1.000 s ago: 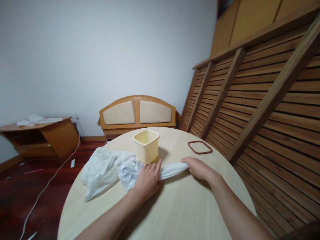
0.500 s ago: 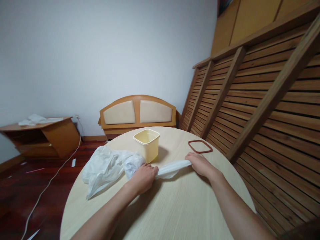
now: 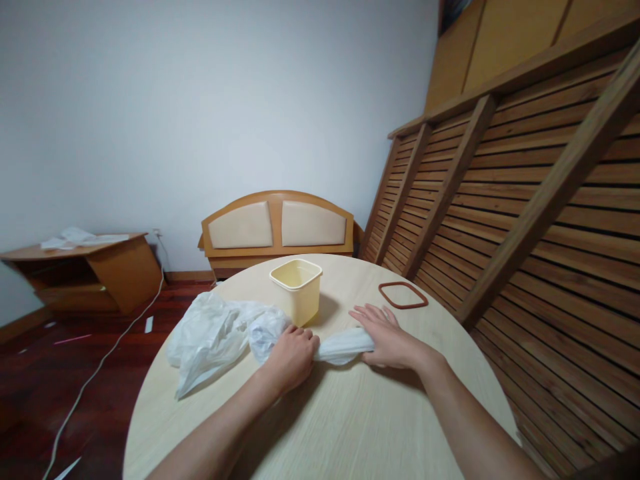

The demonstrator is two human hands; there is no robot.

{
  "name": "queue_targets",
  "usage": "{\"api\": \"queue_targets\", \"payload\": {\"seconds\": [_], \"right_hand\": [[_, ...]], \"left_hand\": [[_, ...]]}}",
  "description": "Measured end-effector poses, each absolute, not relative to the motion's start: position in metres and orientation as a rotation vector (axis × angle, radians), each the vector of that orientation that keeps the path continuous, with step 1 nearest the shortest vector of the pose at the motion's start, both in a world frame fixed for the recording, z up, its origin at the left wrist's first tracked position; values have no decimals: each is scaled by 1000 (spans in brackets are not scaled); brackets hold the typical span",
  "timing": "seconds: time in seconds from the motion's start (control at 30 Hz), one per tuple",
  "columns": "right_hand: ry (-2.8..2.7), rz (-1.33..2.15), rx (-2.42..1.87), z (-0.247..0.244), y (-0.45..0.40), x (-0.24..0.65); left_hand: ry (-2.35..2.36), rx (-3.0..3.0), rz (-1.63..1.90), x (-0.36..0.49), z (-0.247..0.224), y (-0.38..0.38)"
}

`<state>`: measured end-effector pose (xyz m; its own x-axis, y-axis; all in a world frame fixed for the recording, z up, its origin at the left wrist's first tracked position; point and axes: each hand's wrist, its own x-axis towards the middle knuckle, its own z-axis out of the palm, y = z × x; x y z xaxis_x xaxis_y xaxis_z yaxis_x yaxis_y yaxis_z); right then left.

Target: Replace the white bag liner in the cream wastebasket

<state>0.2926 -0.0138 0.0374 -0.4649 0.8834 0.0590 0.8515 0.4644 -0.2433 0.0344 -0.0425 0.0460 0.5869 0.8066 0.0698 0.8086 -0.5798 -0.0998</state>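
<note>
My left hand (image 3: 294, 355) is closed around a twisted white plastic bag (image 3: 345, 346) near the middle of the table. To the left of that hand the white plastic spreads into a bunched knot and a loose crumpled heap (image 3: 205, 340). My right hand (image 3: 383, 337) is at the right end of the strip, its fingers spread and stretched out over it, the palm side touching or very near the plastic. Just behind my left hand stands a pale yellow plastic container (image 3: 303, 300), upright and without a lid. Beyond my right hand lies a brown-red rounded square ring (image 3: 383, 295).
The round pale wooden table (image 3: 400, 427) holds these things. Behind it is a padded headboard (image 3: 277, 197). Slatted wooden panels (image 3: 500, 200) lean on the right. At the left a low cabinet (image 3: 120, 273) carries white plastic, and a cable (image 3: 100, 360) crosses the dark floor.
My right hand has moved left along the strip and its fingers have spread from a pinch. The strip, stretched taut before, now looks shorter and bunched. My left hand keeps its hold.
</note>
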Motion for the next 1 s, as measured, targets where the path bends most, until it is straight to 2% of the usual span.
{"api": "queue_targets", "payload": {"seconds": [0.17, 0.33, 0.77, 1.0], "right_hand": [[-2581, 431, -1050, 34, -31, 240], [-2591, 494, -1066, 25, -30, 224], [-2502, 584, -1167, 47, -15, 261], [-2502, 538, -1153, 49, -19, 258]], "left_hand": [[-1372, -2682, -27, 35, 45, -42], [-1367, -2685, -2, 34, 42, -39], [-1452, -2696, 43, 2, 46, -32], [-1374, -2900, -537, 34, 45, -45]]}}
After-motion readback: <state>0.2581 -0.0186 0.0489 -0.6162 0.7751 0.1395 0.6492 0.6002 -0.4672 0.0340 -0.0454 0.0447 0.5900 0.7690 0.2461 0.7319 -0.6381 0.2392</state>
